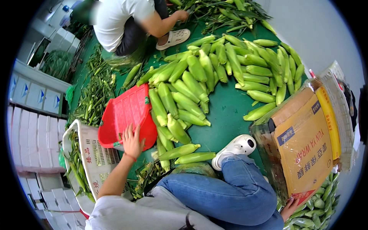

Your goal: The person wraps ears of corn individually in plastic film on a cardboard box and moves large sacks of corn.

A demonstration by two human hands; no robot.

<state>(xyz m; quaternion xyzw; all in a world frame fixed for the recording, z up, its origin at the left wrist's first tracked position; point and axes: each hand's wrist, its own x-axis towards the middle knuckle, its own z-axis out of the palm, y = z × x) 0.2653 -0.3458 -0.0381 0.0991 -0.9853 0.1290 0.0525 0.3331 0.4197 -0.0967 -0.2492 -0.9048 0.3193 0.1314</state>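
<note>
My left hand rests with spread fingers on the near rim of a red plastic basket, which tilts over a white plastic crate. A red band circles my left wrist. Right of the red basket, ears of corn in green husks lie heaped on the green floor, and two of them lie just before my knees. My right hand, low at the right, touches the bottom corner of a yellow-brown cardboard box bearing print; its fingers are partly hidden, so its hold is unclear.
A person in a white shirt squats at the top left, a hand at a pile of stripped husks. The white crate holds husks. White foam boxes stack at the left. Bagged corn lies at the lower right.
</note>
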